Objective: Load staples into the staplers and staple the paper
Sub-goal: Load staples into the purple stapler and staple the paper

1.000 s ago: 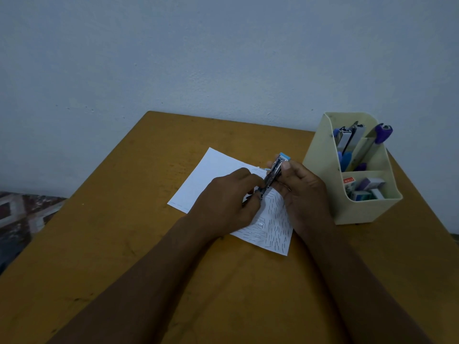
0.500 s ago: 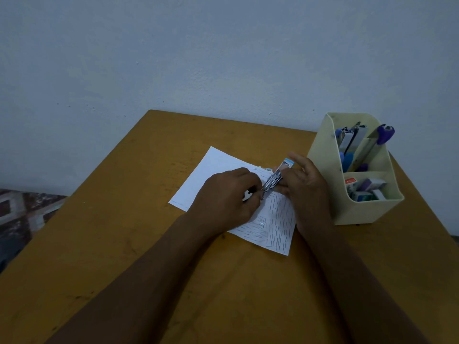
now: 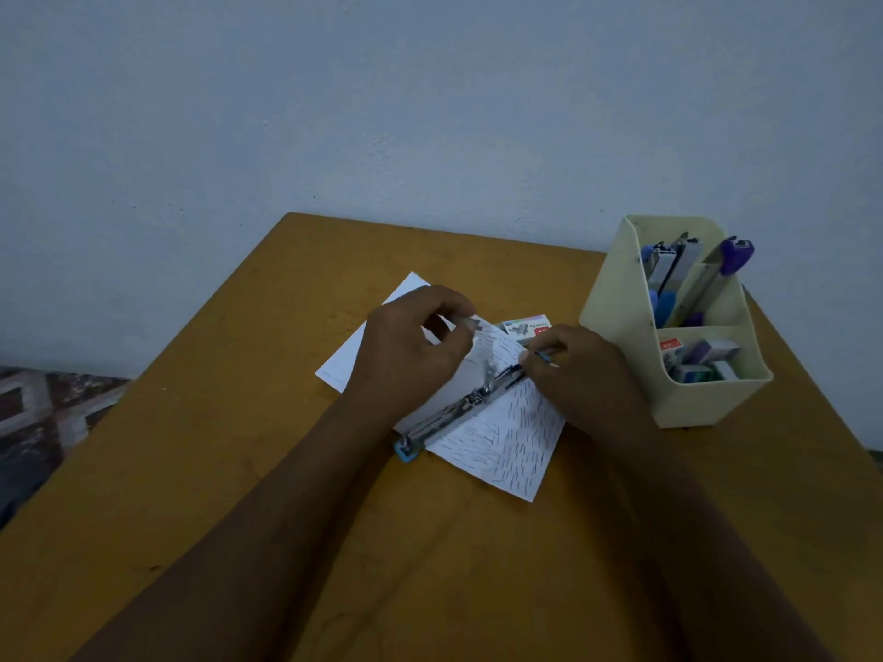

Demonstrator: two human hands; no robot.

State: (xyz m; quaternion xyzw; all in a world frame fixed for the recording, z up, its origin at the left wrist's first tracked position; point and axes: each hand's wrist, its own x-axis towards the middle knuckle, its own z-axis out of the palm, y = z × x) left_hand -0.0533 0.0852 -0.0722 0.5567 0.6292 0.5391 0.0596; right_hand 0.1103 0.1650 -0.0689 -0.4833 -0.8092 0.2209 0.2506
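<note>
Loading step: right hand [image 3: 583, 379] grips the opened stapler's [image 3: 458, 408] 2 o'clock end, left hand [image 3: 406, 346] pinches a small strip [image 3: 464, 322], likely staples, which next needs seating squarely in it.

Two hands: left hand [image 3: 411, 346] and right hand [image 3: 583, 375]. One opened stapler [image 3: 458, 413]. At least two sheets of paper [image 3: 506, 441]; exact number unclear. One staple box [image 3: 525, 325] beyond them. One organiser [image 3: 616, 322] at right, holding three upright staplers [image 3: 685, 255] and several small boxes [image 3: 702, 360], too crowded to count
</note>
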